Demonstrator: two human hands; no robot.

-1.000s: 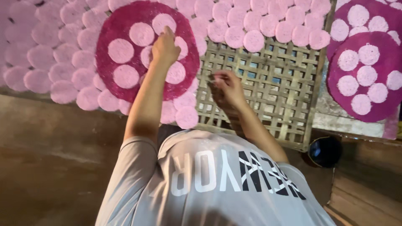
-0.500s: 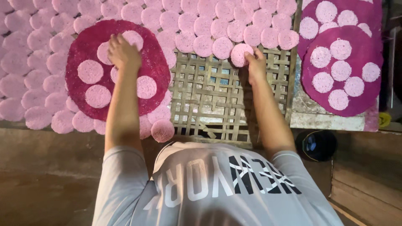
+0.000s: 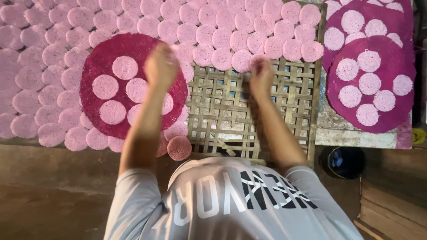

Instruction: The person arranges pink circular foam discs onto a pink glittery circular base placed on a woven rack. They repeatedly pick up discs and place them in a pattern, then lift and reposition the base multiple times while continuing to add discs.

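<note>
Pink discs [image 3: 222,58] lie in close rows across the upper part of a woven bamboo rack [image 3: 231,115] at frame centre, and the right hand [image 3: 261,71] presses on one at the bottom of those rows, fingers bunched narrow over it, motion-blurred. Left hand [image 3: 161,66] hovers at the right edge of a dark magenta round mat [image 3: 95,66] carrying more pale discs, centre left; its fingers are blurred and I cannot tell whether they hold anything. A second magenta mat [image 3: 391,111] with discs sits upper right, and a dark bucket [image 3: 342,162] stands lower right.
</note>
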